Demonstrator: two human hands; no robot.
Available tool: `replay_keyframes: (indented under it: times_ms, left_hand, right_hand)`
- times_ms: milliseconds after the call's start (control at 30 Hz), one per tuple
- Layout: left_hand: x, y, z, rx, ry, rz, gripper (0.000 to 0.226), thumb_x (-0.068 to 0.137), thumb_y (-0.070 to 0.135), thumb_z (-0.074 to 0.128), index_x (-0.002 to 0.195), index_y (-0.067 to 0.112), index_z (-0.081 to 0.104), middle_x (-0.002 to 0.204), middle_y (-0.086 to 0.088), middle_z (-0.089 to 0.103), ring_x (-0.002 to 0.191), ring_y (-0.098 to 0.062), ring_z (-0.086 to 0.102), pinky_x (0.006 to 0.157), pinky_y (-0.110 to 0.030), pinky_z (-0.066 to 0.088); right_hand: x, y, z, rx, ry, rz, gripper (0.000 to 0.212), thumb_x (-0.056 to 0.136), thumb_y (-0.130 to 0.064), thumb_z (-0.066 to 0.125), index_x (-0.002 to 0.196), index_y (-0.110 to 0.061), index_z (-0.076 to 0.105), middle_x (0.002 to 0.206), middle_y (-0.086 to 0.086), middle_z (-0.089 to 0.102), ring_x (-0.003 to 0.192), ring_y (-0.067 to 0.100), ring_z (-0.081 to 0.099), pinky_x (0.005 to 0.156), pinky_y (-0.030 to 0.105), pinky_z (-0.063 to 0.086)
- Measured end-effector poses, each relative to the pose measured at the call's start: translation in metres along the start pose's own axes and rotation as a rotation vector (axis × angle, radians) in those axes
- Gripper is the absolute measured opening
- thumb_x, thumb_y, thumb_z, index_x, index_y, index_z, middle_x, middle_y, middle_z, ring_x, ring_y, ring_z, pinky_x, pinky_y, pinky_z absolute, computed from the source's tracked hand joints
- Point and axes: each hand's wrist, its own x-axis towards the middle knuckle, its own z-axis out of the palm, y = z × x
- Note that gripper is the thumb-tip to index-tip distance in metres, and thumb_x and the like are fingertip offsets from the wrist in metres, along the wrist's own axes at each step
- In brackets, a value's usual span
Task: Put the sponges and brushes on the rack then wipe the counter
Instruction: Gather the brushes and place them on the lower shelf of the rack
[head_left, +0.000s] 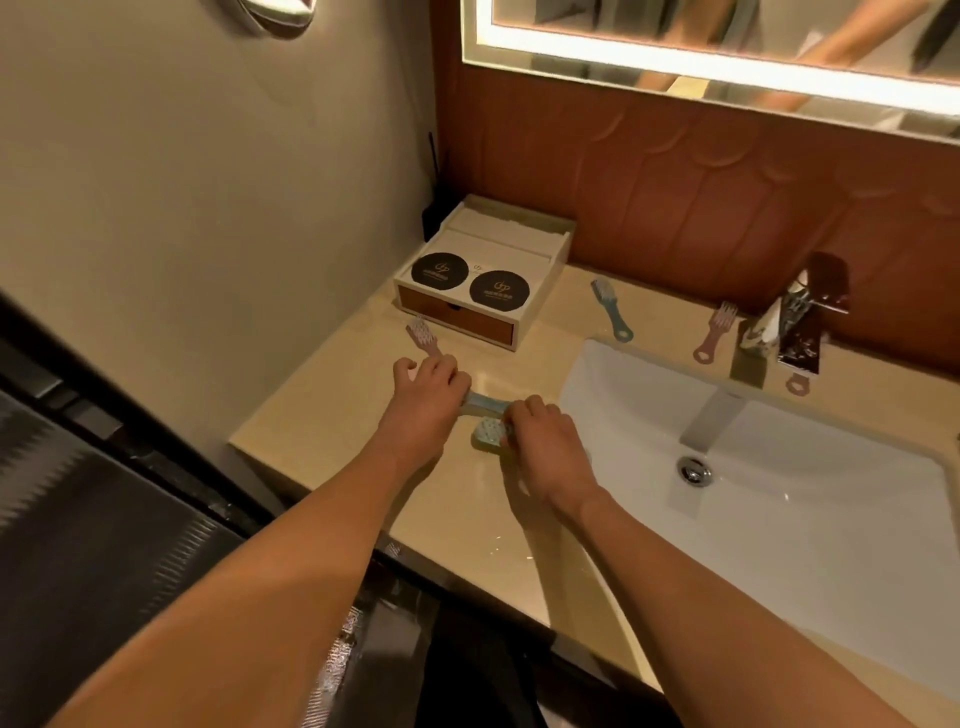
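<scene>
Two hands meet in the middle of the frame, low over the counter (322, 415). The left hand (428, 389) has its fingers curled tight round a pink brush (422, 332), and the bristle end sticks out toward the upper left. The right hand (540, 441) curls its fingers over a blue brush (491, 434) lying on the counter. Higher up, a second blue brush (613, 312) lies flat, right of the white box (483, 275). A second pink brush (714, 332) lies beside the tap (800, 322), above the sink (779, 519).
</scene>
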Motion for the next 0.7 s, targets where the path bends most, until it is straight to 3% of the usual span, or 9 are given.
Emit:
replay_keyframes:
  times_ms: [133,233,300,367,500,600,700]
  left_hand:
    - [0.008,0.031,-0.028,0.146,0.051,0.199,0.032,0.092,0.028,0.06,0.123,0.019,0.056,0.119,-0.005,0.053,0.111,-0.027,0.054,0.099,-0.05,0.037]
    - [0.015,0.059,-0.042,0.198,0.052,0.27,0.03,0.088,0.026,0.066,0.116,0.018,0.059,0.115,-0.006,0.056,0.103,-0.027,0.056,0.091,-0.048,0.04]
    - [0.022,0.082,-0.051,0.19,0.055,0.292,0.033,0.086,0.026,0.071,0.116,0.02,0.059,0.118,-0.005,0.055,0.106,-0.027,0.055,0.092,-0.047,0.039]
    - [0.028,0.103,-0.056,0.169,0.058,0.304,0.037,0.089,0.022,0.07,0.123,0.021,0.056,0.124,-0.005,0.053,0.114,-0.027,0.052,0.1,-0.049,0.036]
    - [0.037,0.153,-0.064,0.062,0.085,0.33,0.027,0.099,0.025,0.055,0.126,0.022,0.055,0.125,-0.004,0.052,0.116,-0.027,0.052,0.105,-0.05,0.031]
    - [0.05,0.194,-0.064,-0.102,0.126,0.345,0.016,0.101,0.03,0.052,0.113,0.023,0.06,0.113,-0.001,0.056,0.104,-0.026,0.056,0.097,-0.045,0.033]
    - [0.063,0.24,-0.066,-0.211,0.17,0.374,0.011,0.101,0.032,0.056,0.106,0.025,0.063,0.105,0.004,0.058,0.097,-0.021,0.056,0.089,-0.041,0.034]
  right_hand:
    - [-0.019,0.017,-0.024,-0.046,0.099,0.01,0.032,0.089,-0.016,0.07,0.118,-0.013,0.056,0.118,0.01,0.056,0.1,0.026,0.051,0.085,0.034,0.042]
    - [-0.039,0.036,-0.038,-0.184,0.167,0.006,0.032,0.078,-0.008,0.08,0.103,-0.012,0.06,0.099,0.012,0.06,0.084,0.029,0.053,0.071,0.035,0.042]
    - [-0.054,0.053,-0.05,-0.276,0.2,0.026,0.041,0.063,-0.001,0.088,0.089,-0.014,0.059,0.083,0.009,0.061,0.071,0.029,0.053,0.062,0.033,0.033]
    - [-0.065,0.071,-0.059,-0.318,0.236,0.044,0.045,0.057,0.002,0.088,0.084,-0.016,0.057,0.076,0.006,0.06,0.067,0.028,0.052,0.063,0.033,0.024]
    - [-0.094,0.11,-0.082,-0.325,0.246,0.133,0.035,0.077,-0.002,0.077,0.102,-0.018,0.058,0.098,0.005,0.064,0.087,0.026,0.054,0.075,0.034,0.036]
    - [-0.119,0.144,-0.1,-0.325,0.252,0.222,0.031,0.085,-0.002,0.066,0.109,-0.018,0.055,0.106,0.006,0.062,0.095,0.028,0.052,0.085,0.036,0.038]
    - [-0.148,0.179,-0.115,-0.352,0.247,0.315,0.034,0.084,0.001,0.061,0.11,-0.019,0.055,0.106,0.003,0.062,0.096,0.028,0.052,0.086,0.037,0.037]
